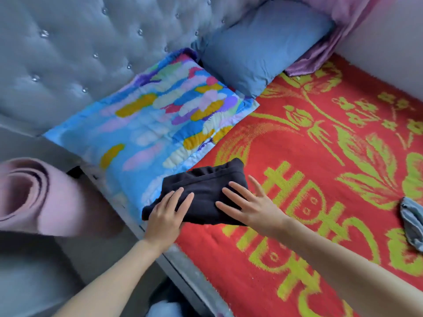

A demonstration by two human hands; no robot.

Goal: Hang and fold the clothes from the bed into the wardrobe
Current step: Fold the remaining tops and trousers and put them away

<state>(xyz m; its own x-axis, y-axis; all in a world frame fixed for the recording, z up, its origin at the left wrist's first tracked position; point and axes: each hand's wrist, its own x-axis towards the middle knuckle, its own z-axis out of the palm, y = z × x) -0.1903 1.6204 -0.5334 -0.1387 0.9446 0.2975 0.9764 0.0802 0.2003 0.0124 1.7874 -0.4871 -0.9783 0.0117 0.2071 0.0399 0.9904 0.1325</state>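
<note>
A folded black garment (pixel 206 186) lies near the bed's left edge, partly on the red and green blanket (pixel 320 179) and partly on a multicoloured blue pillow (pixel 146 124). My left hand (pixel 167 216) rests flat on the garment's near left corner, fingers straight. My right hand (pixel 249 204) lies with spread, straight fingers on its right side. A grey garment (pixel 412 223) lies crumpled at the blanket's right edge, partly cut off by the frame.
A grey tufted headboard (pixel 80 53) stands behind the bed. A blue pillow (pixel 258 49) and pink cloth (pixel 332 42) sit at the bed's head. A rolled pink mat (pixel 34 197) stands beside the bed on the left. The wardrobe is out of view.
</note>
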